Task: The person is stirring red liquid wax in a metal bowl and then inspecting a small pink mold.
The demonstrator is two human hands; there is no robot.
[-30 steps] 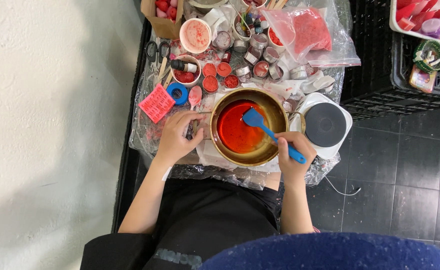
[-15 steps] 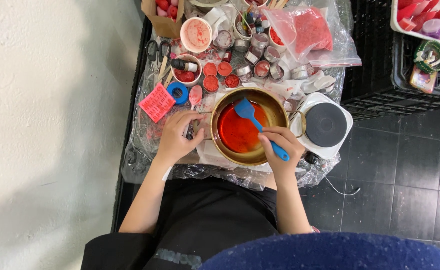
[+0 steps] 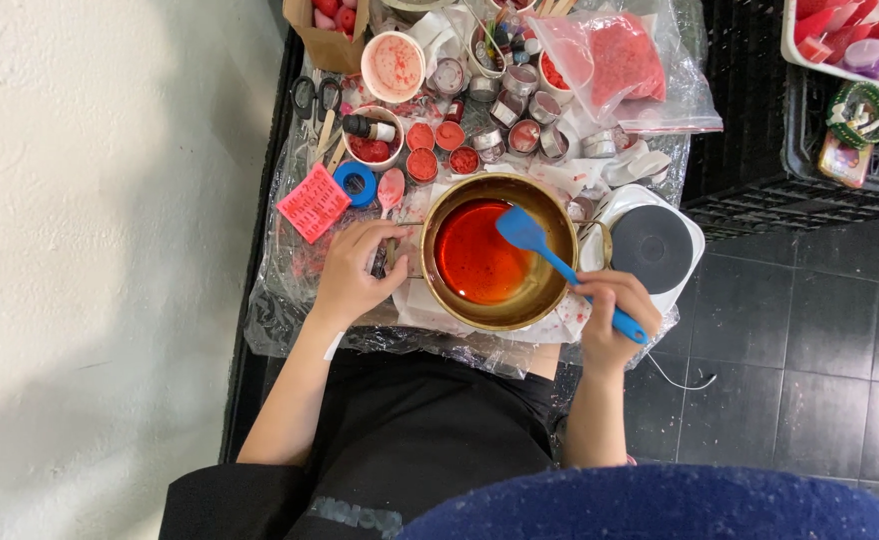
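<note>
A brass pot point(image 3: 457, 306) holds red liquid point(image 3: 475, 255) on a plastic-covered table. My right hand point(image 3: 608, 315) grips the handle of a blue spatula point(image 3: 545, 252), whose blade rests in the right side of the liquid. My left hand point(image 3: 352, 270) lies on the table left of the pot, fingers touching the pot's thin handle area beside a pink spoon point(image 3: 391, 190).
A round electric hotplate point(image 3: 652, 248) stands right of the pot. Behind it are several small tins of red wax point(image 3: 438, 147), a pink card point(image 3: 313, 203), blue tape roll point(image 3: 360, 183), scissors point(image 3: 316, 97), a bag of red granules point(image 3: 622, 57) and a black crate point(image 3: 760, 150).
The spatula blade swept from the pot's left-centre to its right side, and my right hand shifted right and slightly lower. My left hand stayed put.
</note>
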